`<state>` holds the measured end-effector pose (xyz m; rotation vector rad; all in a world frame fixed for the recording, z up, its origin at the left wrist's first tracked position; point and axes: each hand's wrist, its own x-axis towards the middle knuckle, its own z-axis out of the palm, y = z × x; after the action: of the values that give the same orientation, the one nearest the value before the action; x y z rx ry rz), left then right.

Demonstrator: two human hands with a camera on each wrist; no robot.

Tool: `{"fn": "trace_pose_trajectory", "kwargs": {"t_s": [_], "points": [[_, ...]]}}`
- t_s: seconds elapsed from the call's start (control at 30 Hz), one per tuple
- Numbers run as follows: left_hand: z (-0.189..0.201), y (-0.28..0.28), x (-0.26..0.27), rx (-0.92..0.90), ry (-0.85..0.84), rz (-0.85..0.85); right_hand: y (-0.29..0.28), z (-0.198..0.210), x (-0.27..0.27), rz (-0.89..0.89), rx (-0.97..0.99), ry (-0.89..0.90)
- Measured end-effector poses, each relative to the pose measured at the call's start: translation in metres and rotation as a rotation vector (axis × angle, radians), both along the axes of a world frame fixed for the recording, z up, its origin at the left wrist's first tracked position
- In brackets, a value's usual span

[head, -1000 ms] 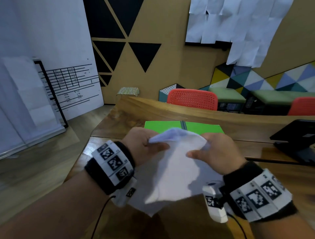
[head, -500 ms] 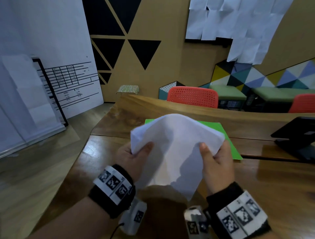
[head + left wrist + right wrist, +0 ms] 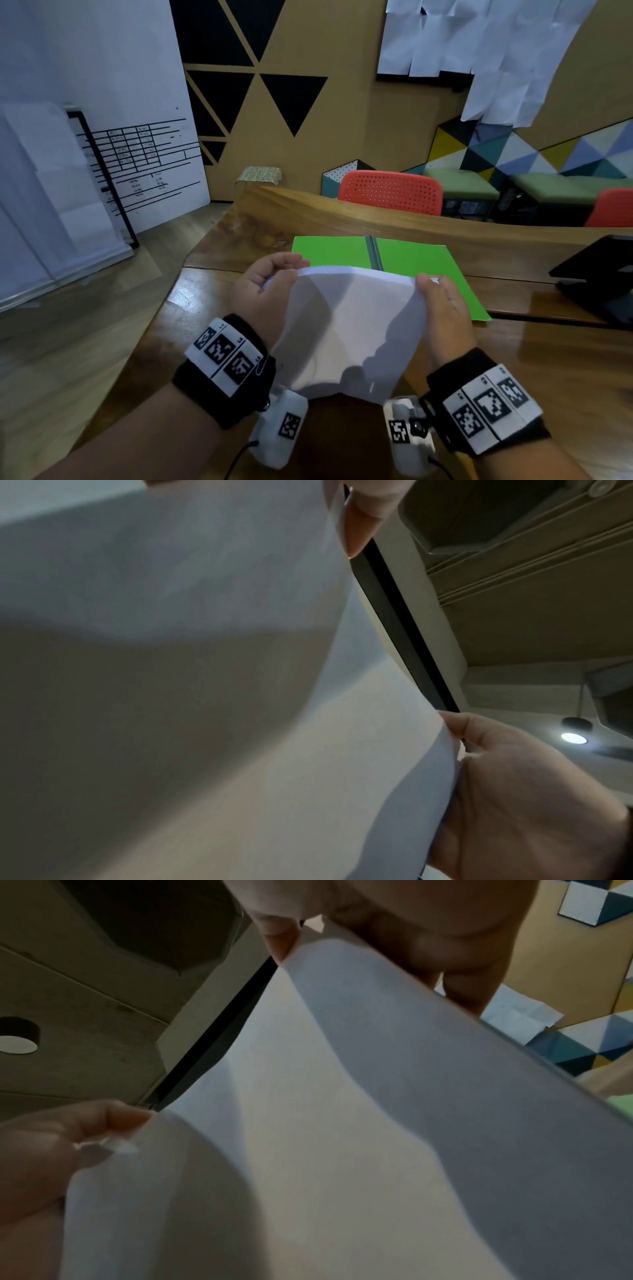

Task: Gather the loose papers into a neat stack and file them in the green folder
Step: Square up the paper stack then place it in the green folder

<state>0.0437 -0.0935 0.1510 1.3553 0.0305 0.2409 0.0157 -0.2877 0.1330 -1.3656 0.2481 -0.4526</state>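
A sheaf of white papers [image 3: 346,329] hangs bowed above the wooden table [image 3: 205,308], held between both hands. My left hand [image 3: 270,291] pinches its upper left corner and my right hand [image 3: 442,305] grips its upper right corner. Just beyond the papers' top edge the green folder [image 3: 329,250] lies open and flat, its dark spine [image 3: 374,253] in the middle. The left wrist view is mostly filled by the papers [image 3: 205,696], with a left fingertip [image 3: 359,526] on their edge. In the right wrist view the papers [image 3: 359,1123] curve below my right hand's fingers [image 3: 281,934].
A black device [image 3: 596,274] sits on the table at the right. A raised wooden ledge [image 3: 342,216] runs behind the folder, with red chairs [image 3: 390,197] beyond it. The table's left edge falls to the floor, where a whiteboard [image 3: 144,164] leans.
The hands first lifted and spread the papers up in front of the folder. Now they have lowered them toward me, so both halves of the folder show again.
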Motion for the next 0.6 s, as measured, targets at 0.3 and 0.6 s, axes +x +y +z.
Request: {"fn": "trace_pose_trajectory", "kwargs": {"t_s": [0.3,0.6], "points": [[-0.022,0.014,0.001,0.087,-0.007,-0.161,-0.011,-0.004,0.003,0.262,-0.011,-0.089],[-0.016,0.022,0.010,0.073,0.172,-0.041,-0.018,-0.045,0.001,0.384,-0.020,0.048]]}}
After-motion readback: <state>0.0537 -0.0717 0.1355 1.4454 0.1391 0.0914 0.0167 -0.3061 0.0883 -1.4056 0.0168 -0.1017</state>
